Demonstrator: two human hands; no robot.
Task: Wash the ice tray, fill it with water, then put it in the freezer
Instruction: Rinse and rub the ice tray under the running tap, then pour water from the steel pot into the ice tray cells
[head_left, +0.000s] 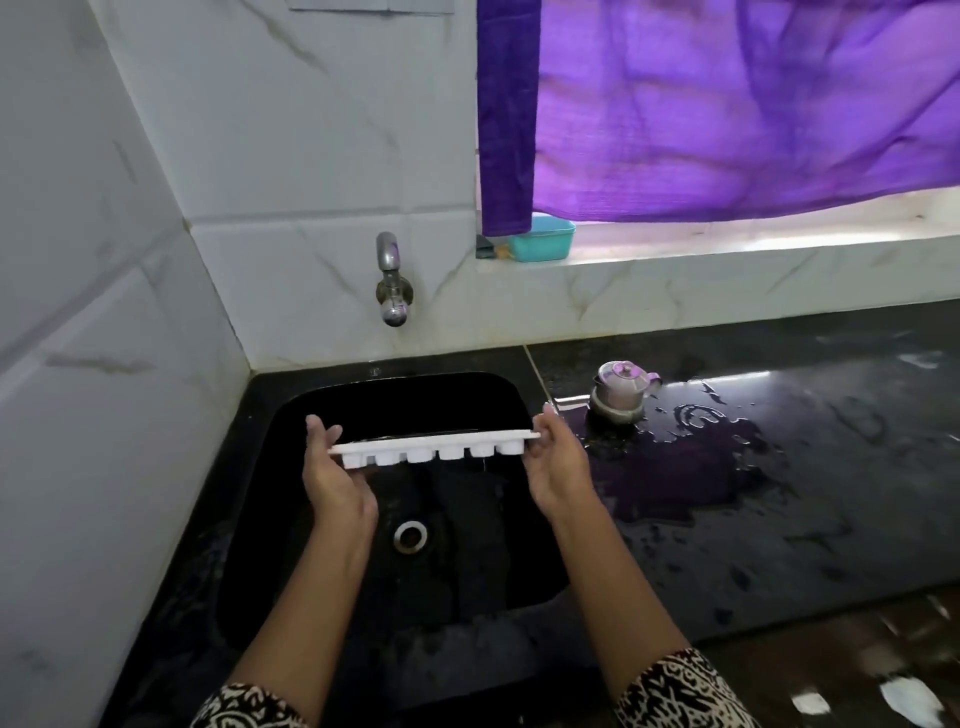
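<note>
A white ice tray (434, 449) is held level over the black sink (524, 525), seen edge-on with a row of cube pockets showing underneath. My left hand (332, 473) grips its left end, thumb on top and fingers below. My right hand (558, 462) grips its right end the same way. A metal tap (392, 291) juts from the tiled wall above the sink's far edge; no water runs from it. The tray's top is hidden from view.
A small steel kettle-shaped pot (621, 392) stands on the black counter (779, 467) right of the sink, among puddles of water. A teal plastic box (543, 241) sits on the window ledge under a purple curtain (727, 104). White tiled walls close in the left and back.
</note>
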